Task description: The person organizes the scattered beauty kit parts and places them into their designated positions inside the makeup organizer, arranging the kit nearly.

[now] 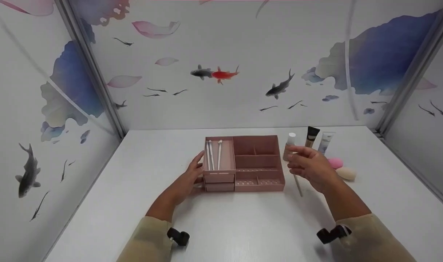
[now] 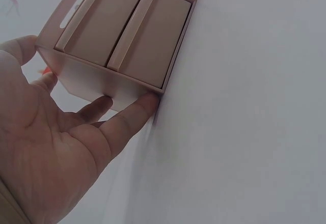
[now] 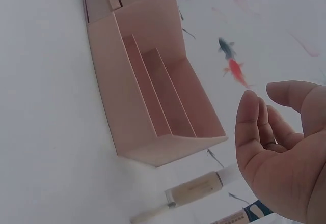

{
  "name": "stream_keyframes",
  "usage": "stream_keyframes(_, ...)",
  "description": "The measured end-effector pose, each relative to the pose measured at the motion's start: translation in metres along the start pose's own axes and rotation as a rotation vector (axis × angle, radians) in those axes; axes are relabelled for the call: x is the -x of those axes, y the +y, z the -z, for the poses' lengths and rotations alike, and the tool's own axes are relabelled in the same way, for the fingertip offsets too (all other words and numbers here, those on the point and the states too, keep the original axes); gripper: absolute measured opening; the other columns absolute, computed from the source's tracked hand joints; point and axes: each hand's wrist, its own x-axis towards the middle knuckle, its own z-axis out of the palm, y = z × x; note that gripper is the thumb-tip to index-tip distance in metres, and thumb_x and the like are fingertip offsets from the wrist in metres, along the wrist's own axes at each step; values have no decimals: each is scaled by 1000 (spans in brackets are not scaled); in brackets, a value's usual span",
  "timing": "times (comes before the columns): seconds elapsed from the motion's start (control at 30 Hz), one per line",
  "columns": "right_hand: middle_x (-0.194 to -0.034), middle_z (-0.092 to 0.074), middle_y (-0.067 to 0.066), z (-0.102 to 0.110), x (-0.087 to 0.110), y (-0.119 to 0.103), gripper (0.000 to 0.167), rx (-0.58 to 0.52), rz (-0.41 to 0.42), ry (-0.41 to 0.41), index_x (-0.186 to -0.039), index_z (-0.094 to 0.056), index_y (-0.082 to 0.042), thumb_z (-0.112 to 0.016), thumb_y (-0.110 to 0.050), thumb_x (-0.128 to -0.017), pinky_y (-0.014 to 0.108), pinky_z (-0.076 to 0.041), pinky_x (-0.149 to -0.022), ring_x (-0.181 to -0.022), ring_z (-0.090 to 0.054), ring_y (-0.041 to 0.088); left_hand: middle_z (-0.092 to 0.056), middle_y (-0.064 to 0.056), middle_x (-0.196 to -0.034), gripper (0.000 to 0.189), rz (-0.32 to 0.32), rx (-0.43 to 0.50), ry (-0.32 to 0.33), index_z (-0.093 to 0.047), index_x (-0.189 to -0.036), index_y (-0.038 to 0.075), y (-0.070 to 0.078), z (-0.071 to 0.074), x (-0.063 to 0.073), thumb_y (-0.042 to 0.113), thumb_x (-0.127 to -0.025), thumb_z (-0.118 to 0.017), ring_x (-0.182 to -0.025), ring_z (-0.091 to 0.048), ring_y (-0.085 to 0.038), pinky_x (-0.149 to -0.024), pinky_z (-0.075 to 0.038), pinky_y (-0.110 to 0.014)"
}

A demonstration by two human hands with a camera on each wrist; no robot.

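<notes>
A pink desktop organizer (image 1: 259, 162) with open compartments on its right and two small drawers (image 2: 147, 35) at its lower left stands mid-table. Several thin white sticks (image 1: 220, 154) lie in its upper left tray. My left hand (image 1: 185, 181) rests against the organizer's left side, its fingertips touching the side wall in the left wrist view. My right hand (image 1: 312, 168) hovers right of the organizer with fingers loosely bent and nothing between them. Just behind it stands a bottle of beige liquid with a white cap (image 1: 292, 135), partly hidden by the fingers in the head view.
Beyond my right hand stand a black-capped tube (image 1: 312, 134) and a white tube (image 1: 326, 141). A pink sponge (image 1: 335, 162) and a beige sponge (image 1: 346, 174) lie beside my right wrist. A thin stick (image 1: 298, 186) lies right of the organizer. Patterned panels enclose the white table (image 1: 221, 222).
</notes>
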Motion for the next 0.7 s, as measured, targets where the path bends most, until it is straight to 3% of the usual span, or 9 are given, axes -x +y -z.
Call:
stream_keyframes(0.4, -122, -67, -2, 25, -11, 22, 43, 76, -96, 82, -144, -63, -20, -71, -35, -105, 25, -61, -90, -106, -64, 23, -15, -6, -179, 58, 2, -7, 14, -12, -162, 66, -1, -1, 2, 58, -111, -40, -161, -32, -48, -126, -35, -65)
stream_keyframes(0.7, -147, -59, 11, 36, -22, 41, 47, 79, -165, 128, -150, -60, -20, -69, -34, -106, 23, -59, -92, -119, -64, 26, -16, -6, -179, 59, -13, -34, 8, -10, -163, 65, 1, -1, 1, 59, -112, -38, -160, -33, -49, -127, -33, -66)
